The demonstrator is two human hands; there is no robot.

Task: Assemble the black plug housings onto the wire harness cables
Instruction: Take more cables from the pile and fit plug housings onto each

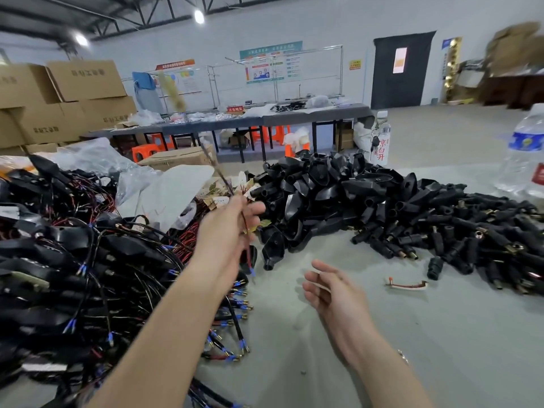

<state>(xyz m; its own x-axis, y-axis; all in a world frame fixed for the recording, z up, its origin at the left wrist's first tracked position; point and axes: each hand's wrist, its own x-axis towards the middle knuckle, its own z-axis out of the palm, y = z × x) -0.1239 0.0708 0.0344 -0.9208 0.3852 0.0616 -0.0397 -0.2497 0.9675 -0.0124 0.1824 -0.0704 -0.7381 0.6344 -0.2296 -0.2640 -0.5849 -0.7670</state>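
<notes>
Head view: the left hand (232, 225) grips a motion-blurred harness cable (220, 175) (its upper end smears out of focus) just beside the heaped black plug housings (323, 195). The right hand (329, 287) hovers loosely spread, empty.

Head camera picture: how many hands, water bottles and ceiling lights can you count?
Hands: 2, the left hand holding a cable, the right hand open and empty
Water bottles: 2, the near bottle and the far bottle
Ceiling lights: 2, one light and a second light
Total: 6
</notes>
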